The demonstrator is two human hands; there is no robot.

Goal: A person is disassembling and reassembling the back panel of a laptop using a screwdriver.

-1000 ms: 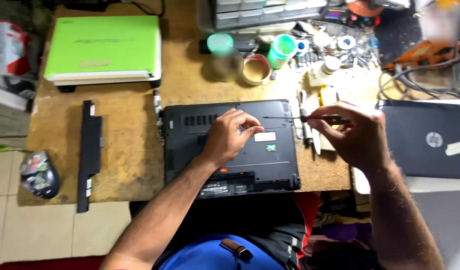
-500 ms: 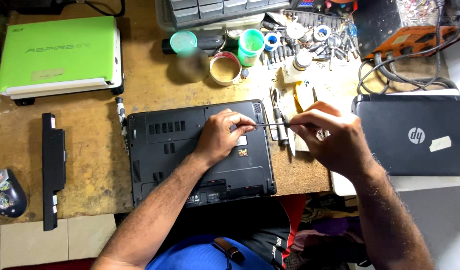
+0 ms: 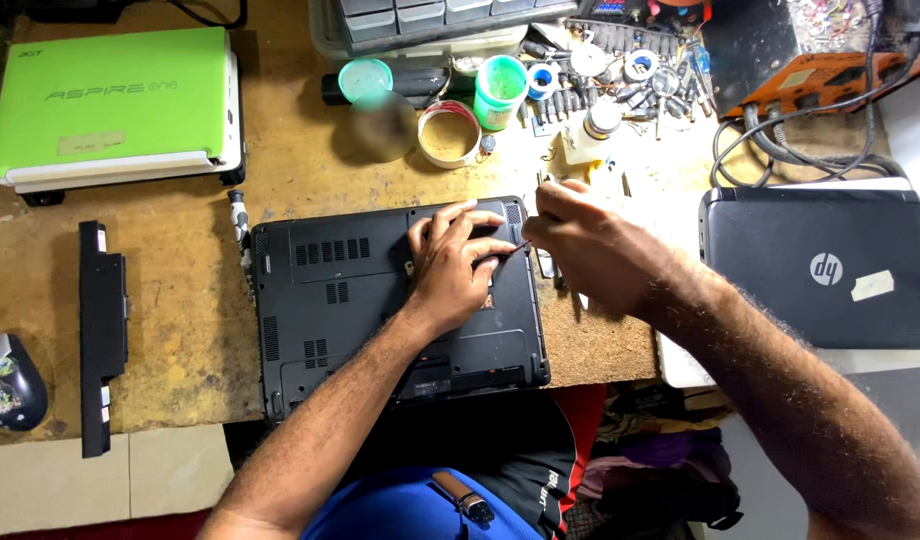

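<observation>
A worn, scuffed wooden workbench (image 3: 180,330) of yellow-brown board fills most of the view, its surface stained and scratched. Below its near edge at the left lies a floor of pale square tiles (image 3: 130,475) with thin dark joints. Even, soft light falls from above, casting only faint shadows.

We found bare wooden bench (image 3: 185,300) left of the upturned black laptop (image 3: 360,300), bounded by a battery bar (image 3: 102,335), while cluttered tools (image 3: 600,75) crowded behind
</observation>
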